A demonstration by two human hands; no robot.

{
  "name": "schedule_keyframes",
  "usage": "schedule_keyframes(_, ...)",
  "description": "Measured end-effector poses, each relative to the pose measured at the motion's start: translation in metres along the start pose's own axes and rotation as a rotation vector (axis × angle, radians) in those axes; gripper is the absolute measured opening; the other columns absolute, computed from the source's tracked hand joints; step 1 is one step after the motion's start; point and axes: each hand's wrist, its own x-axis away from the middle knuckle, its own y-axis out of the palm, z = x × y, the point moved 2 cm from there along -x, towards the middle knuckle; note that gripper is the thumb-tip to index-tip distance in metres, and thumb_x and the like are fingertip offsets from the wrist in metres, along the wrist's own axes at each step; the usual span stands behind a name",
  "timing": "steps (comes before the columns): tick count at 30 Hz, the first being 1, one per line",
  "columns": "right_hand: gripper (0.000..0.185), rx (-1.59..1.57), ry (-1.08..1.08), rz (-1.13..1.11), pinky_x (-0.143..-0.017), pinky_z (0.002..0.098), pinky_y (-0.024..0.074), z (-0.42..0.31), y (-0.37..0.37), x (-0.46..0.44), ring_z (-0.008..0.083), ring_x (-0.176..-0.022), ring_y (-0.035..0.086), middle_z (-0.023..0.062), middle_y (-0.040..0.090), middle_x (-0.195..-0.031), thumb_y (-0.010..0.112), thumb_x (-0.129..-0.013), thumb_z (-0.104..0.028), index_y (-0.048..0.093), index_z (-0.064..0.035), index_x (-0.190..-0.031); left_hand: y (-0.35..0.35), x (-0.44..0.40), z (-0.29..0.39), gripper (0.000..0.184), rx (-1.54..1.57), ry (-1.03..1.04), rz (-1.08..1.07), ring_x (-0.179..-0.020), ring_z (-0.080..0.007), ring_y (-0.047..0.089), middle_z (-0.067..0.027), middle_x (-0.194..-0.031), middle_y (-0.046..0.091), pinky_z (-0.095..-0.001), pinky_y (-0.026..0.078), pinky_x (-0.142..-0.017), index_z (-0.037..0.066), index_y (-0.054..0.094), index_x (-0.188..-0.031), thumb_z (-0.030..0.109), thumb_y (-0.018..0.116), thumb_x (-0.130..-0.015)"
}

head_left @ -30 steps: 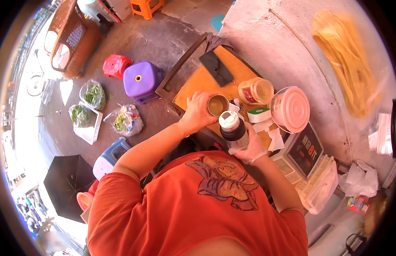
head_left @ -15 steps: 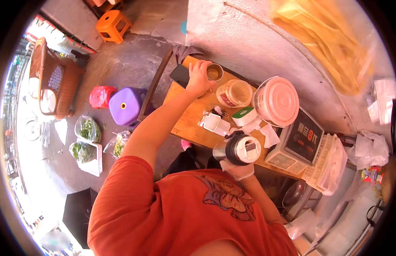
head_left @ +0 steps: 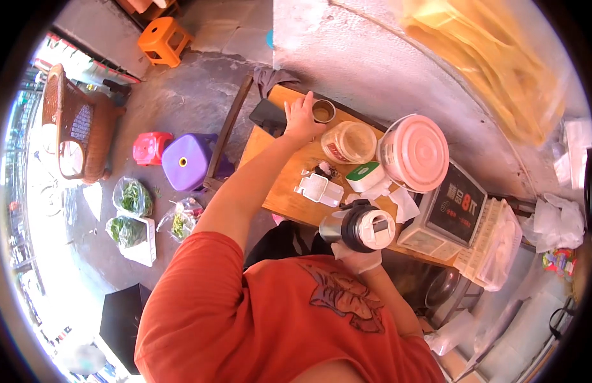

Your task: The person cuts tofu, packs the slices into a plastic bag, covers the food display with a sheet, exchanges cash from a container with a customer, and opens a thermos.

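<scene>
My left hand (head_left: pixel 300 121) is over the far part of the wooden table (head_left: pixel 280 189), its fingers spread against the near side of a metal cup (head_left: pixel 323 111). The cup stands upright, with brownish liquid visible inside. Nearer my body, my gloved right hand (head_left: pixel 358 259) is wrapped round a steel thermos (head_left: pixel 336 225) with a black collar and white top; the thermos is tilted to the right. Between them on the table lie a white plastic holder (head_left: pixel 319 189) and a green-and-white box (head_left: pixel 365 175). A dark phone (head_left: pixel 268 116) lies left of my left hand.
A plastic jar (head_left: pixel 351 143), a pink-lidded bucket (head_left: pixel 413 153) and a boxy device with a dark panel (head_left: pixel 454 203) stand along the wall side. Purple (head_left: pixel 186 161), red (head_left: pixel 149 148) and orange (head_left: pixel 165 41) stools and bagged greens (head_left: pixel 133 196) are on the floor at left.
My left hand has carried the cup away to the table's far side, and its fingers have spread. The thermos, still in my right hand, has moved away from the cup and tilted right.
</scene>
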Motion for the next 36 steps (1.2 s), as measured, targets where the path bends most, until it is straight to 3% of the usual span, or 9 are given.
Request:
schedule_keyframes(3, 0.077, -0.132, -0.037, 0.020, -0.087, 0.0324, 0.0471, -0.011, 0.012, -0.027, 0.0203, -0.096, 0.058, 0.0081, 0.058, -0.106, 0.080, -0.054, -0.015, 0.045, -0.0013, -0.121, -0.052, 0.030, 0.026, 0.083, 0.534, -0.011, 0.039, -0.130, -0.0295, 0.035, -0.0159, -0.134, 0.043, -0.0385, 0.019, -0.111, 0.003, 0.030, -0.140, 0.033, 0.070, -0.074)
schedule_keyframes(6, 0.074, -0.362, -0.142, 0.070, -0.087, 0.0333, 0.0472, -0.034, 0.021, -0.061, 0.0209, -0.098, 0.058, 0.0095, 0.058, -0.108, 0.080, -0.059, -0.011, 0.044, -0.0016, -0.122, -0.126, 0.097, 0.068, 0.087, 1.008, 0.050, -0.210, -0.133, -0.0263, 0.030, -0.0156, -0.137, 0.041, -0.0420, 0.017, -0.111, 0.004, 0.028, -0.142, 0.054, 0.061, -0.079)
schedule_keyframes(8, 0.077, -0.446, -0.226, 0.034, -0.085, 0.0336, 0.0476, -0.033, 0.045, -0.076, 0.0216, -0.098, 0.058, 0.0094, 0.058, -0.107, 0.084, -0.058, -0.014, 0.043, -0.0019, -0.122, -0.146, 0.140, 0.068, 0.105, 0.889, 0.194, -0.258, -0.135, -0.0265, 0.028, -0.0161, -0.138, 0.039, -0.0418, 0.017, -0.112, 0.003, 0.025, -0.143, 0.065, 0.067, -0.069)
schedule_keyframes(13, 0.071, -0.494, -0.537, 0.085, -0.084, 0.0403, 0.0458, -0.032, 0.106, -0.115, 0.0322, -0.097, 0.057, 0.0151, 0.057, -0.106, 0.082, -0.063, -0.036, 0.049, -0.0034, -0.117, -0.161, 0.190, 0.053, 0.109, 0.689, -0.059, -0.058, -0.128, -0.0212, 0.039, -0.0126, -0.136, 0.040, -0.0366, 0.031, -0.106, 0.004, 0.025, -0.141, 0.027, 0.090, -0.056)
schedule_keyframes(14, 0.060, -0.452, -0.479, 0.038, -0.087, 0.0414, 0.0437, -0.033, 0.115, -0.118, 0.0324, -0.100, 0.056, 0.0137, 0.058, -0.105, 0.077, -0.066, -0.038, 0.053, -0.0059, -0.110, -0.162, 0.190, 0.048, 0.091, 0.599, -0.072, 0.046, -0.118, -0.0228, 0.049, -0.0134, -0.125, 0.049, -0.0345, 0.038, -0.101, 0.002, 0.034, -0.134, 0.016, 0.084, -0.059)
schedule_keyframes(19, 0.037, 0.226, -0.238, -0.091, -0.087, 0.0387, 0.0451, -0.028, 0.124, -0.136, 0.0281, -0.102, 0.055, 0.0052, 0.061, -0.105, 0.069, -0.071, -0.025, 0.058, -0.0144, -0.105, -0.126, 0.184, 0.020, 0.087, 0.658, -0.139, 0.242, -0.114, -0.0203, 0.051, -0.0129, -0.120, 0.052, -0.0334, 0.040, -0.100, 0.002, 0.036, -0.131, 0.015, 0.084, -0.060)
schedule_keyframes(22, 0.049, 0.276, -0.133, -0.200, -0.087, 0.0404, 0.0460, -0.025, 0.098, -0.131, 0.0302, -0.105, 0.053, 0.0091, 0.057, -0.113, 0.069, -0.069, -0.020, 0.051, -0.0178, -0.115, -0.111, 0.175, 0.026, 0.089, 0.713, -0.177, 0.286, -0.114, -0.0200, 0.050, -0.0128, -0.123, 0.050, -0.0338, 0.040, -0.101, 0.001, 0.032, -0.133, 0.014, 0.084, -0.061)
schedule_keyframes(29, 0.061, -0.044, -0.274, -0.106, -0.088, 0.0422, 0.0467, 0.013, 0.015, -0.091, 0.0331, -0.108, 0.056, 0.0167, 0.057, -0.117, 0.074, -0.073, -0.017, 0.044, -0.0088, -0.125, -0.089, 0.167, 0.029, 0.086, 0.685, -0.200, 0.355, -0.113, -0.0208, 0.051, -0.0122, -0.122, 0.050, -0.0330, 0.040, -0.098, 0.001, 0.029, -0.135, 0.008, 0.079, -0.065)
schedule_keyframes(36, 0.032, -0.384, 0.009, -0.111, -0.081, 0.0329, 0.0494, 0.102, -0.048, -0.029, 0.0242, -0.090, 0.064, 0.0145, 0.066, -0.095, 0.070, -0.077, -0.013, 0.059, -0.0018, -0.106, -0.069, 0.183, 0.027, 0.088, 0.558, -0.252, 0.585, -0.108, -0.0205, 0.054, -0.0120, -0.120, 0.052, -0.0328, 0.044, -0.093, 0.000, 0.028, -0.133, 0.013, 0.082, -0.065)
